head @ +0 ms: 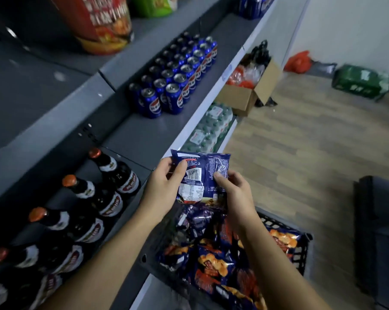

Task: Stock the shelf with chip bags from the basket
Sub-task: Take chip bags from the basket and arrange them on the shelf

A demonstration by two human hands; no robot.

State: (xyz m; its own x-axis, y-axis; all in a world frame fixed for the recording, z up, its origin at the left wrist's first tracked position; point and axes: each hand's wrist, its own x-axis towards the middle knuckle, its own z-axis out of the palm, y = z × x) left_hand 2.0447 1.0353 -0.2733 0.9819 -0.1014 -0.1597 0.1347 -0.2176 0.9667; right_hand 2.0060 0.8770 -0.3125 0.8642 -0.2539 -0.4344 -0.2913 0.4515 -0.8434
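A blue chip bag [202,173] is held up between both hands, its printed back facing me, just in front of the grey shelf [142,139]. My left hand [164,186] grips its left side with the thumb across the back. My right hand [233,191] pinches its lower right edge. Below my hands a black basket [298,253] holds several more blue and orange chip bags [213,260].
Dark beer bottles [104,193] with orange caps stand in rows at the shelf's left. Blue cans [177,79] are packed further along. Bare shelf lies between them. A cardboard box [244,95], green bottle packs [211,124] and a dark cabinet [379,231] stand on the wooden floor.
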